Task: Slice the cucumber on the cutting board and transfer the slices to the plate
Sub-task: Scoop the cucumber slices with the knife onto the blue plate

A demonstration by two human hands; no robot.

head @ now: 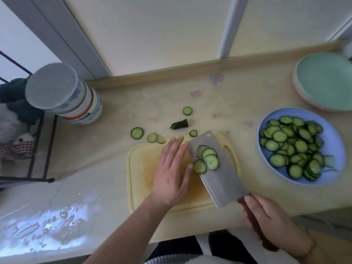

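Observation:
A yellow cutting board [141,168] lies on the counter in front of me. My right hand [266,214] grips the brown handle of a cleaver [224,180], whose flat blade lies over the board with several cucumber slices [206,160] on it. My left hand [171,172] is flat with straight fingers, its edge against the blade's left side beside the slices. A blue plate [331,141] at the right holds a heap of cucumber slices [293,147].
Loose slices [137,133] and a dark cucumber end [180,124] lie on the counter behind the board. Stacked green and pink plates [323,80] sit at the far right. A stack of bowls [62,94] stands at the left beside a black wire rack [36,149].

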